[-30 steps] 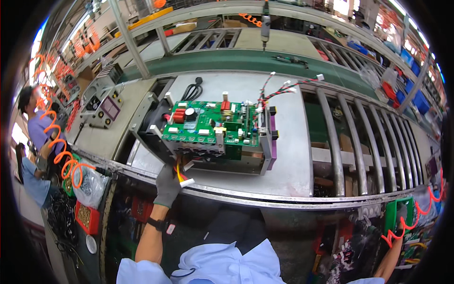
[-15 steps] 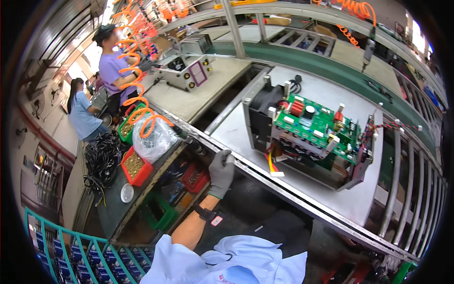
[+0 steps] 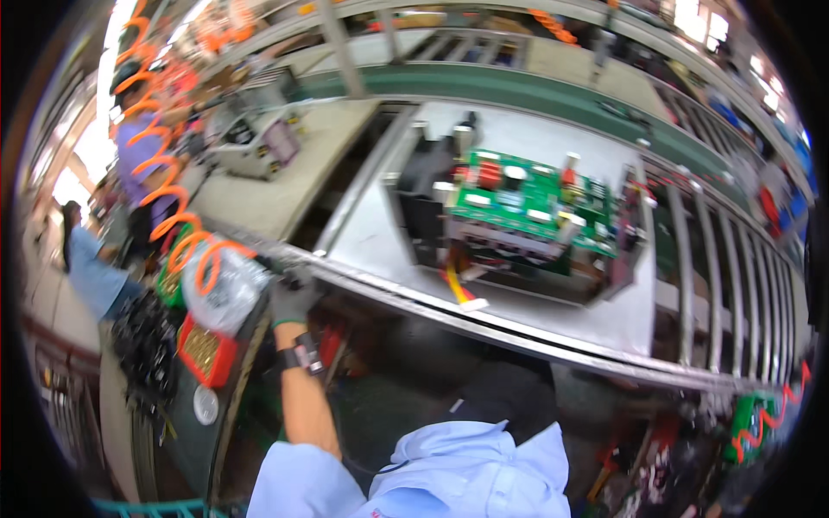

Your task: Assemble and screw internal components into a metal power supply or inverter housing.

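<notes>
My left hand, in a grey glove with a dark wrist watch, reaches out to the left below the metal rail of the bench. It sits right beside a clear plastic bag of small parts, fingers curled; whether it grips anything is unclear. A green circuit board sits on a black and metal chassis on the grey bench plate, off to the right of the hand. An orange-yellow ribbon cable hangs from the front of the chassis. My right hand is out of view.
An orange coiled hose hangs over the bag. A red bin of small brass parts and a heap of black cables lie on the left shelf. Two people work at far left. Metal rollers run at right.
The view has swung left and back. My left hand has moved away from the ribbon cable at the chassis front, leftward and down to the plastic bag on the side shelf.
</notes>
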`<state>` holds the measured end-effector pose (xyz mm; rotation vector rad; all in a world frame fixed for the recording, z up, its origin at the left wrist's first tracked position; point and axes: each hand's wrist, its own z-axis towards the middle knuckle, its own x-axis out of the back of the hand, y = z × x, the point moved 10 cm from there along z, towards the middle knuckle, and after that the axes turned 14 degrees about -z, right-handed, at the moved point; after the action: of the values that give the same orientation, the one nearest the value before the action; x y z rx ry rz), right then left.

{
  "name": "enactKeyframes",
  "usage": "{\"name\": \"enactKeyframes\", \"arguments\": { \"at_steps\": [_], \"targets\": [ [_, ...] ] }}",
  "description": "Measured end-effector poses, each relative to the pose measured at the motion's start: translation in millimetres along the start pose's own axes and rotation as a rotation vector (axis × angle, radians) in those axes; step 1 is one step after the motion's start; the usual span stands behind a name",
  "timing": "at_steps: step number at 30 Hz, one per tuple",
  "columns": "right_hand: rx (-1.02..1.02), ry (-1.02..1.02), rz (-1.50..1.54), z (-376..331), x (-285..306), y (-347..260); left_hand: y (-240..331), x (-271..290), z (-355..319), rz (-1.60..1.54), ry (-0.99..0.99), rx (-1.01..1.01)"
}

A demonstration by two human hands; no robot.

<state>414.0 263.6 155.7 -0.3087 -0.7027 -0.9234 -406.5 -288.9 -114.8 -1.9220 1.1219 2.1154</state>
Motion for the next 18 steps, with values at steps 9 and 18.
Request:
{"name": "enactKeyframes", "arguments": {
  "at_steps": [9, 18],
  "targets": [
    [0.007, -0.256, 0.469, 10.8, -8.8, -140.7, -56.2, -96.5, -54.1, -0.413, 0.276, 0.069],
    [0.144, -0.337, 0.322, -7.3, -77.0, -187.2, -106.4, -165.1, -224.0, 0.562, 0.161, 0.193]
  ]
}}
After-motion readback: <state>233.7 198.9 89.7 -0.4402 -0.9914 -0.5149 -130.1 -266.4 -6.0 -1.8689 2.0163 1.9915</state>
